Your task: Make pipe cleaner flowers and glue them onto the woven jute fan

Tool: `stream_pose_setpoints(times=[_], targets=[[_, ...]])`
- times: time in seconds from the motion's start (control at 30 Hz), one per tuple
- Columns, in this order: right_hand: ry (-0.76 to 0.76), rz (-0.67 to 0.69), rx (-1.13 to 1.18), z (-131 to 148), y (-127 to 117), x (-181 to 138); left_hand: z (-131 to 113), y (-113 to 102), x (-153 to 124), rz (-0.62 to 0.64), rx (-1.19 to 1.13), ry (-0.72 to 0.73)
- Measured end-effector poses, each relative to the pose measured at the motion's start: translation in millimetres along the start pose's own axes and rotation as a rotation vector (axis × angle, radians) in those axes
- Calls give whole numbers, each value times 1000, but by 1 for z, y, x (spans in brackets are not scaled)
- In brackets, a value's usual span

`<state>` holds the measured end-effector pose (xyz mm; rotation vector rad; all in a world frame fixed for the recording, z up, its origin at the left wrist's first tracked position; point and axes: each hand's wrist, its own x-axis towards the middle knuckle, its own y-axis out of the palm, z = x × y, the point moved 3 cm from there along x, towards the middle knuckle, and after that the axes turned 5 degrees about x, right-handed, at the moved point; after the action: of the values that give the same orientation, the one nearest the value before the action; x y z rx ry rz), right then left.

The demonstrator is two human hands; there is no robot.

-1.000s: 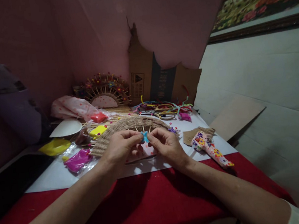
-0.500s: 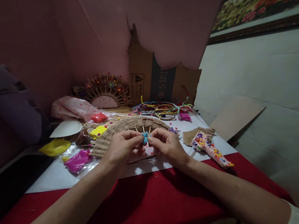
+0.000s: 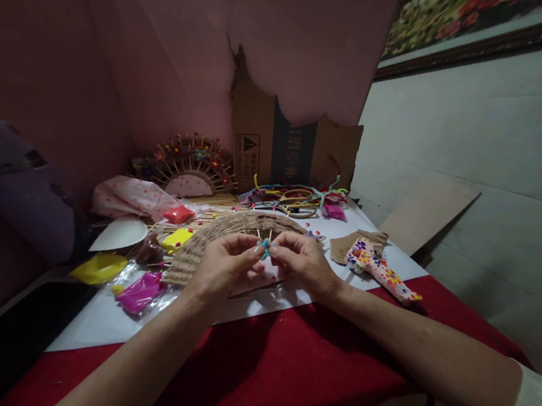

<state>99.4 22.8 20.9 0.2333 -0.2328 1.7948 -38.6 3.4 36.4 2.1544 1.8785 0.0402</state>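
Between my two hands is a small blue pipe-cleaner flower [image 3: 266,248], partly covered by fingertips. My left hand [image 3: 231,261] pinches its left side between thumb and forefinger. From the right, my right hand [image 3: 301,259] pinches the opposite side the same way. Just behind and below them lies a half-round woven fan [image 3: 215,230], with thin sticks and a pink dotted centre partly hidden by my hands. A small purple flower [image 3: 314,236] rests beside my right hand.
Magenta clay [image 3: 140,293] and yellow clay [image 3: 98,269] packets lie left. Scissors [image 3: 295,196] and coloured pipe cleaners [image 3: 332,188] are behind. A flower-patterned wrapped handle [image 3: 385,274] lies right. A finished-looking stick fan [image 3: 189,167] and torn cardboard [image 3: 262,137] stand at the back.
The blue flower has turned a little between my fingertips, and less of its face shows. Both hands stay almost in place; the view has shifted very slightly.
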Motion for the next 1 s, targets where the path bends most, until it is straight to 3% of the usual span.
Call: stream_pose_setpoints(times=[0.17,0.47,0.7,0.87,1.0], targets=[[-31,46,-18,4,3,-3,-4,0,-4,-14,149,76],[22,51,37,-1,4,-2,5,0,3,-17,6,1],[-89,39,-35,14,-2,3,-10,-4,-4,-66,17,50],[-196,-222,-18,58,-36,7,-13,-13,-1,-98,-8,46],[-171,-289,-409,81,-84,-9,-13,-15,2,-108,-81,30]])
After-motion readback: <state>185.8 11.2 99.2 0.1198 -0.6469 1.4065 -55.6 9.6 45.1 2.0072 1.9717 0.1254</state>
